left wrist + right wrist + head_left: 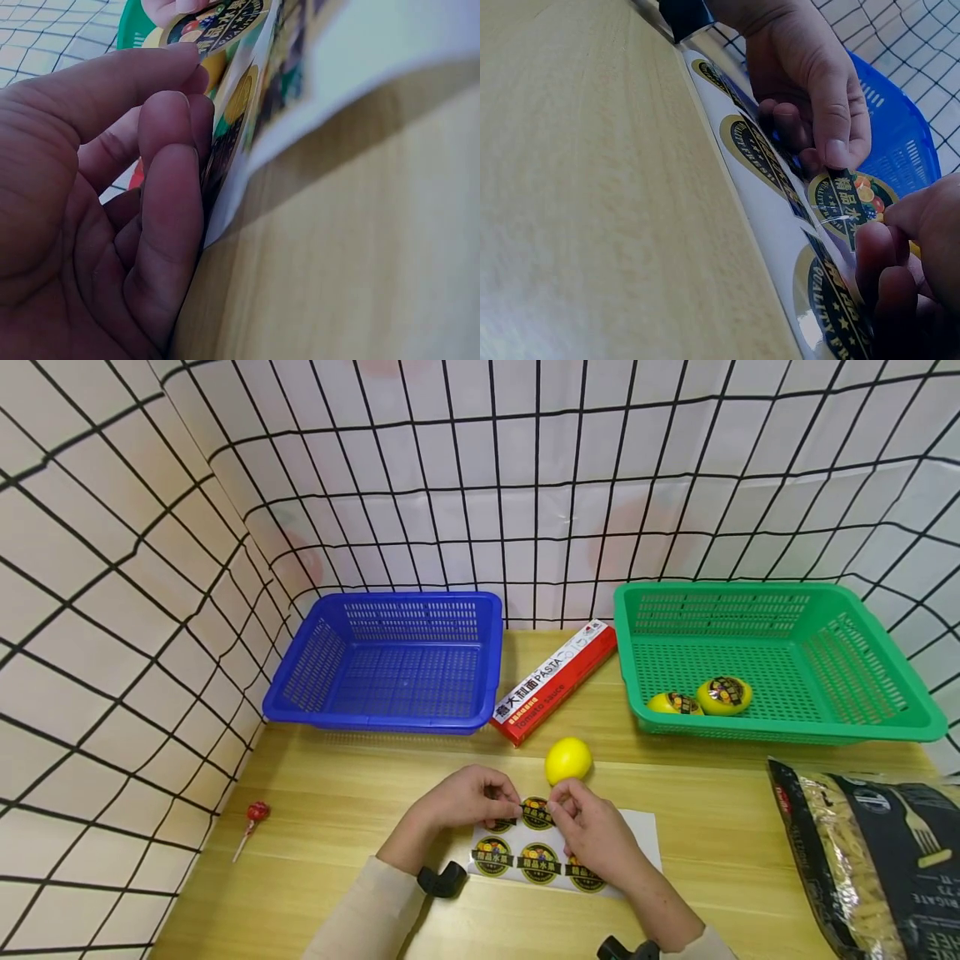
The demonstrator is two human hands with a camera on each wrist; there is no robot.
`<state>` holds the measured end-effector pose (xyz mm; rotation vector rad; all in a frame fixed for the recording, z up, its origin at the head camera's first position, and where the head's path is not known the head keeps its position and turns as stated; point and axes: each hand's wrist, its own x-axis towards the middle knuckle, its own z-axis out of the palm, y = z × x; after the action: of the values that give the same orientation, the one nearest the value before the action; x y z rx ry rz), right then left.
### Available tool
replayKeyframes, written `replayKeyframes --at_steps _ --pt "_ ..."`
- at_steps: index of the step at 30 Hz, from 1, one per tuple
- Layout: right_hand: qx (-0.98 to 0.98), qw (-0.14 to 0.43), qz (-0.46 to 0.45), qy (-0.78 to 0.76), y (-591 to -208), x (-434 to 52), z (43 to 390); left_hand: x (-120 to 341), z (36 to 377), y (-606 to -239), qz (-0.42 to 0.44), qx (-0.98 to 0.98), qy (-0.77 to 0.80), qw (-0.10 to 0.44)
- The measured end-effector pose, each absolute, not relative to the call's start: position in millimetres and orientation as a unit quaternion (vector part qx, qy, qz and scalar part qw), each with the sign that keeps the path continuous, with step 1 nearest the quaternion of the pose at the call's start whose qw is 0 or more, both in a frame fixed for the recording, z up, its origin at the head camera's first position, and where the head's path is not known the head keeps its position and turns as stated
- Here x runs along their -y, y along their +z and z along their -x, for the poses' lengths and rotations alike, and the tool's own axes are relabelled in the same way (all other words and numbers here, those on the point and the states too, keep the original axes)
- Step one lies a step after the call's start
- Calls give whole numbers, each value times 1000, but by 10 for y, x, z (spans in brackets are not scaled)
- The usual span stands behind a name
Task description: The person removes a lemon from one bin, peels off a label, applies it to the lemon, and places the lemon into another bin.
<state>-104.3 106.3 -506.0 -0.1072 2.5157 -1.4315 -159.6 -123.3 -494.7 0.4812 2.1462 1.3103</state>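
A round black-and-gold fruit sticker (pixel 536 813) is stretched between both hands, lifted off the sheet in the right wrist view (pixel 847 201). My left hand (pixel 474 797) pinches its left edge between thumb and forefinger, with the other fingers curled beneath. At the opposite edge, my right hand (pixel 596 831) pinches it with thumb and fingertips. Below them lies a white sticker sheet (pixel 641 835) with several more round labels, partly covered by the right hand. Just beyond the fingers a plain yellow lemon (pixel 567 760) sits on the wooden table (pixel 360 785).
At the back left stands a blue basket (pixel 416 685). A green basket (pixel 810 693) at the back right holds two stickered lemons (pixel 723 695). Between them lies a red pasta box (pixel 555 681). A lollipop (pixel 257 812) is at left, a pasta bag (pixel 862 852) at right. Black wire mesh (pixel 450 493) surrounds the table.
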Motion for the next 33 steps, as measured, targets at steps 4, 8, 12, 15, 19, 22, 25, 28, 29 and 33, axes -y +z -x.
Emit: replayKeyframes --at_steps 4,8,12,15,19,22,25,28,29,33 --pt "-857 121 34 -501 -5066 -1066 1045 1236 1606 -4957 -179 -799 498 286" --pt "-845 113 24 -522 -5086 -1083 1047 1247 1620 -4972 -183 -789 513 284" --pt "-834 102 19 -541 -5090 -1097 1035 1267 1630 -4982 -177 -779 531 284" --pt "-830 96 12 -549 -5080 -1101 1019 1278 1631 -4983 -167 -767 550 287" --pt "-822 98 -7 -562 -5055 -1103 1008 1281 1625 -4965 -164 -755 566 289" --pt "-806 110 -18 -581 -5025 -1108 1010 1267 1618 -4938 -172 -754 569 279" --pt "-787 124 -22 -604 -4983 -1127 1018 1223 1608 -4888 -179 -756 572 264" --pt "-768 127 -31 -627 -4939 -1163 1036 1138 1603 -4805 -186 -756 578 244" --pt "-764 124 -34 -632 -4925 -1178 1047 1103 1604 -4773 -187 -757 580 237" --pt "-762 106 -39 -638 -4880 -1229 1115 958 1641 -4670 -179 -764 583 212"
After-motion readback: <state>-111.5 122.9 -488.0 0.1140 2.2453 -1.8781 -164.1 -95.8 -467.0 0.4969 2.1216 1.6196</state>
